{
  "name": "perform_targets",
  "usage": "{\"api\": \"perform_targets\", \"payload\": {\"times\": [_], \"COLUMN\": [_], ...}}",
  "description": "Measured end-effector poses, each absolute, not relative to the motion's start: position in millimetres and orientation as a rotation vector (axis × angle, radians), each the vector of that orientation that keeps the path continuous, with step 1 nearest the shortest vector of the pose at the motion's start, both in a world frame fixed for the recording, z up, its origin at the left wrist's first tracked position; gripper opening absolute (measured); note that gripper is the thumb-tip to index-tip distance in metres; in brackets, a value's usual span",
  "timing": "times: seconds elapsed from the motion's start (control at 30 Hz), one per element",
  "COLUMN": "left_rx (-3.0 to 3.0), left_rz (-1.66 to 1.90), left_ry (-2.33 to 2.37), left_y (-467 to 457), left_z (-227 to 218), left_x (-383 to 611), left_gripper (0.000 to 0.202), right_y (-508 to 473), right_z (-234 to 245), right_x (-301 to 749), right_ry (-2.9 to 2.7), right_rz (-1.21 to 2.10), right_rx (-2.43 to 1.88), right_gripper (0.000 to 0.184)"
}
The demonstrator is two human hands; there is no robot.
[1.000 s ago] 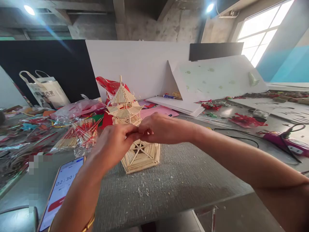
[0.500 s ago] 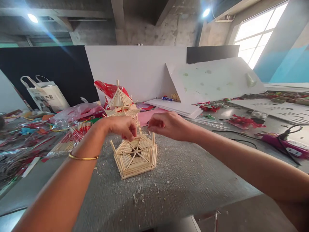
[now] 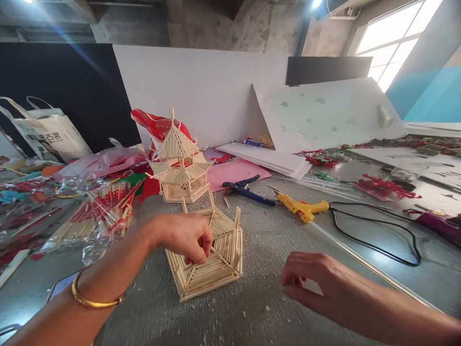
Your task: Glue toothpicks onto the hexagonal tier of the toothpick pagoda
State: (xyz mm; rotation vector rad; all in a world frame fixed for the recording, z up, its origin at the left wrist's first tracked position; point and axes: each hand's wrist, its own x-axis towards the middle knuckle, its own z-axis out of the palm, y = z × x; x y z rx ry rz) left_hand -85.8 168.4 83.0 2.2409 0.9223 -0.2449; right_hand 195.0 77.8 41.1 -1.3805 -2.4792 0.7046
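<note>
A hexagonal base of pale wooden sticks (image 3: 212, 278) lies on the table, with short upright posts at several corners. Above its left side is my left hand (image 3: 189, 239), closed with the fingertips pinched low over the sticks; whatever they grip is hidden. My right hand (image 3: 306, 276) is apart from the base, to its right, its fingers curled toward the thumb in a loose pinch. Anything between those fingertips is too small to make out. Behind the base stands a tiered stick pagoda (image 3: 180, 166) with a pointed roof.
Blue-handled pliers (image 3: 248, 190) and a yellow glue gun (image 3: 302, 206) with a clear glue stick (image 3: 360, 254) lie beyond my right hand. Bundled sticks in plastic (image 3: 108, 206) are at left. White boards (image 3: 266, 158) lie behind; a purple power strip (image 3: 439, 223) sits far right.
My right hand has moved away from the base, right and toward me. My left hand remains over the base, now lower in view. The view has shifted, uncovering the pliers and glue gun.
</note>
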Motion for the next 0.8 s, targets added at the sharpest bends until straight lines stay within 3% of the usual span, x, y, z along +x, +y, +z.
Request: {"api": "perform_targets", "payload": {"times": [0.6, 0.8], "left_rx": [2.355, 2.331], "left_rz": [-0.337, -0.348], "left_ry": [0.76, 0.763], "left_y": [177.0, 177.7], "left_z": [61.5, 59.1], "left_x": [-76.7, -75.1], "left_gripper": [0.023, 0.021], "right_y": [78.5, 80.1], "right_z": [12.7, 17.1], "right_x": [196.0, 197.4], "right_ry": [-2.141, -2.195], "right_rz": [0.933, 1.065], "right_rx": [-1.483, -1.474], "right_gripper": [0.024, 0.01]}}
